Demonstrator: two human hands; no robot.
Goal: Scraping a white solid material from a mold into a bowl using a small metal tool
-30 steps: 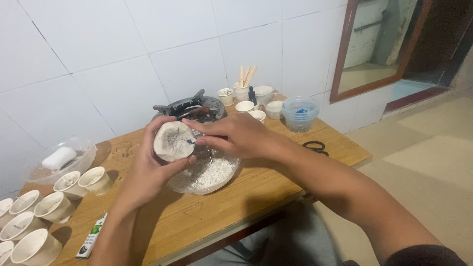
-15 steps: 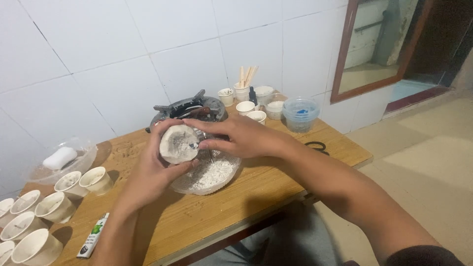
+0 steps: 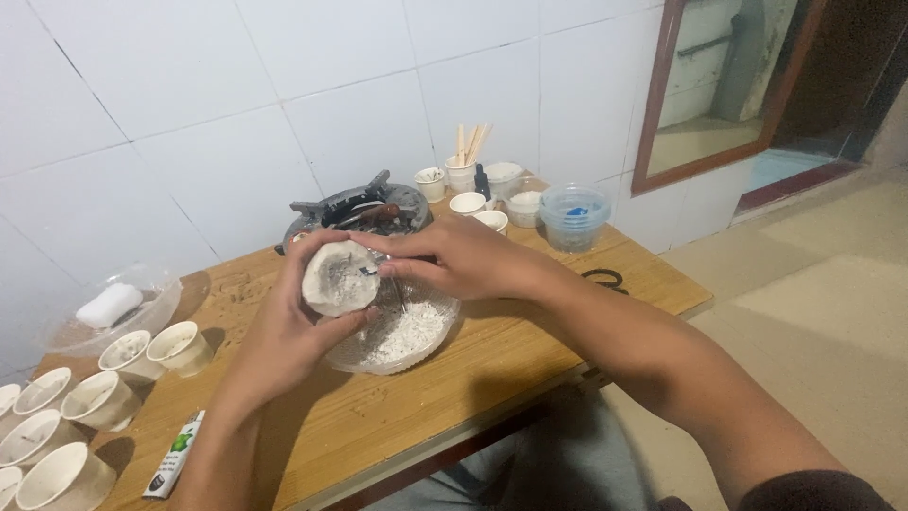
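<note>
My left hand [image 3: 284, 331] holds a small paper cup [image 3: 339, 278] tilted on its side, its mouth facing me, the inside coated with white-grey powder. My right hand [image 3: 454, 263] pinches a thin metal tool [image 3: 386, 280] whose tip reaches into the cup's mouth. Both hands hover above a clear shallow dish [image 3: 397, 333] holding white powder, which rests on the wooden table [image 3: 378, 426].
Several paper cups [image 3: 104, 397] crowd the table's left end beside a clear bowl with a white block [image 3: 112, 305]. A small tube [image 3: 174, 454] lies near the front edge. At the back stand a dark round pan [image 3: 359, 210], small cups, wooden sticks [image 3: 471, 144], a blue container [image 3: 573, 214] and scissors [image 3: 605, 278].
The cup has turned a little more toward me and shifted slightly right with my left hand. My right hand stays at the cup's mouth with the tool.
</note>
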